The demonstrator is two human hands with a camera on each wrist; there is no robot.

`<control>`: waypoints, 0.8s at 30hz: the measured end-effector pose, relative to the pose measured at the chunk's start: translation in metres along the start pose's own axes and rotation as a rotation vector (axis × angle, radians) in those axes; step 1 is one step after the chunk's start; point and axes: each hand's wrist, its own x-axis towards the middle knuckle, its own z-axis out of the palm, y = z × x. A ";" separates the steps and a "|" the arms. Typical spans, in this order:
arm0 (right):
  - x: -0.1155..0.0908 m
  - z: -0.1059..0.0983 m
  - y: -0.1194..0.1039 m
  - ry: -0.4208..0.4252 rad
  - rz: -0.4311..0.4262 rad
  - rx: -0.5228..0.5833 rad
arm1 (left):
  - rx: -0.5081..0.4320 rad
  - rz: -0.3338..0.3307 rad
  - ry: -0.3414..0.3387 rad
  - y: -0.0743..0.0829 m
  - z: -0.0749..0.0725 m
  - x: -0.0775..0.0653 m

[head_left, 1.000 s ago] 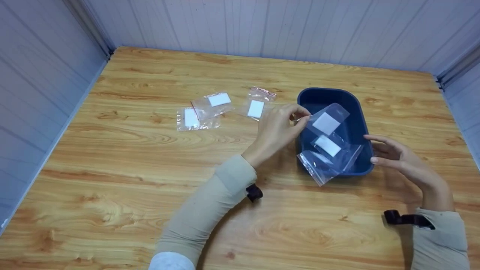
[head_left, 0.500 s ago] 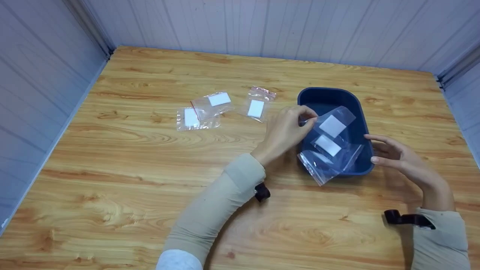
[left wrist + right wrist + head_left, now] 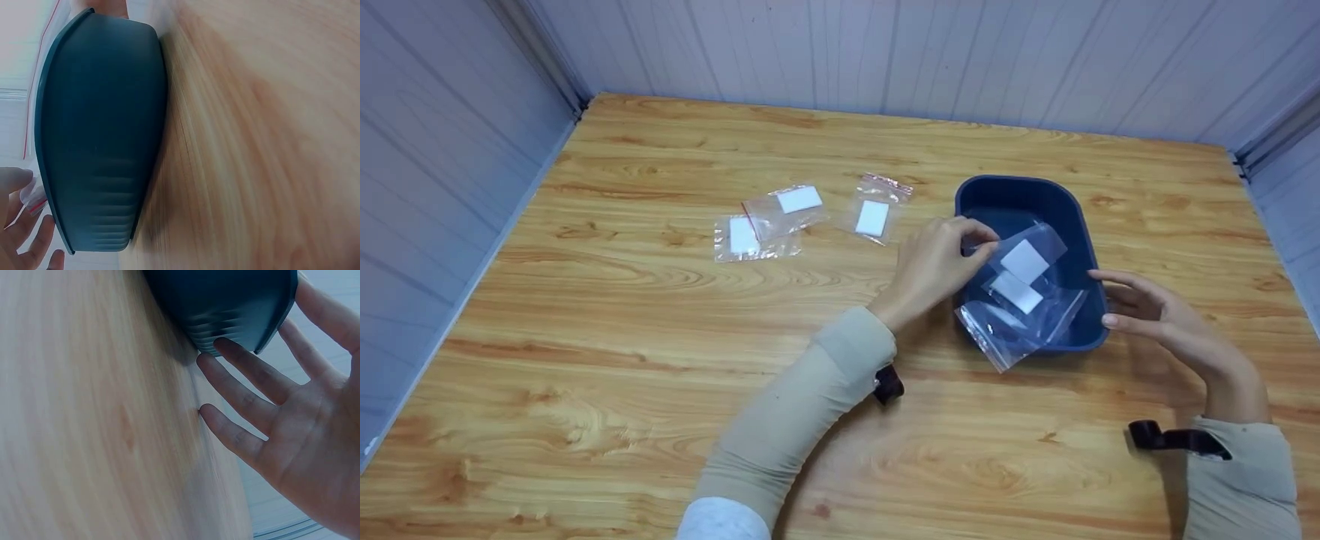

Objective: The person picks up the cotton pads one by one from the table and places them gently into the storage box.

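Pinches a clear bag [image 3: 1023,255] between thumb and forefinger of the left hand [image 3: 934,259], with a white insert [image 3: 1027,265] showing through. Hangs tilted just to the right of those fingertips, inside the outline of the blue tub [image 3: 1024,196] and partly over a second bag [image 3: 1015,292]; cannot tell whether touching it. Looks light, limp and slick, like thin film, stiffer only at the insert; probably creases sooner than breaks. Best taken by the margin, as here, or flat across the insert for less flop; needs only a soft pinch.

Touches the tub's rim from outside with the right hand [image 3: 1185,337], fingers spread rather than wrapped. Between the hands, note a zip end [image 3: 986,337] jutting over the near rim; hard to count bags there through the film. Find one more bag [image 3: 872,217] just left of and beyond the left hand, then two overlapping bags [image 3: 781,214] further left.

Set out on a wood-grained, smooth-looking surface [image 3: 622,360] under both hands; closed in by pale panelled walls [image 3: 780,52] beyond the hands and off to either side.
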 end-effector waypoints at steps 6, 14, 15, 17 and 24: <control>0.000 0.000 0.000 0.006 0.004 -0.016 | -0.020 0.020 0.006 -0.002 0.000 -0.002; 0.000 0.001 0.000 0.001 -0.011 0.022 | 0.001 0.039 0.025 -0.008 -0.009 -0.001; 0.000 0.001 0.000 0.002 -0.011 0.017 | -0.004 0.046 0.029 -0.009 -0.011 -0.001; 0.000 0.001 0.000 0.003 -0.014 0.012 | -0.011 0.057 0.030 -0.011 -0.014 -0.002; 0.000 0.001 0.000 0.009 0.001 -0.008 | 0.061 0.067 0.062 -0.019 -0.027 -0.005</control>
